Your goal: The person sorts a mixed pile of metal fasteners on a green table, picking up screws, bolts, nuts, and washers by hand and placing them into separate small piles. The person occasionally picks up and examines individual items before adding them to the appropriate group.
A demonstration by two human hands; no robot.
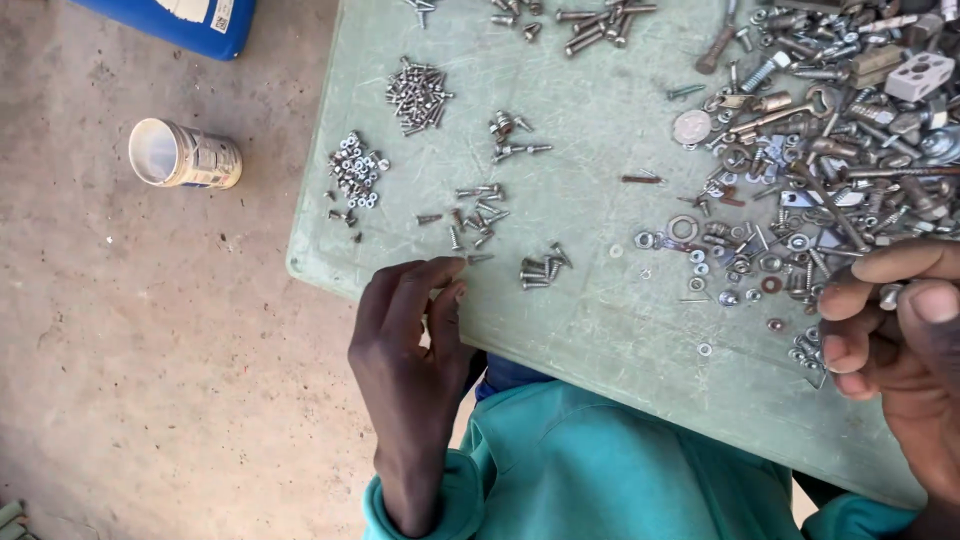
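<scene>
We are pinching one small screw with our left hand at the near edge of the green table. Our right hand is curling around a small metal part beside the mixed hardware pile; we should be keeping each sorted heap apart.

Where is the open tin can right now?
In the head view the tin can lies on its side on the concrete floor, left of the green board, below the blue container.
</scene>
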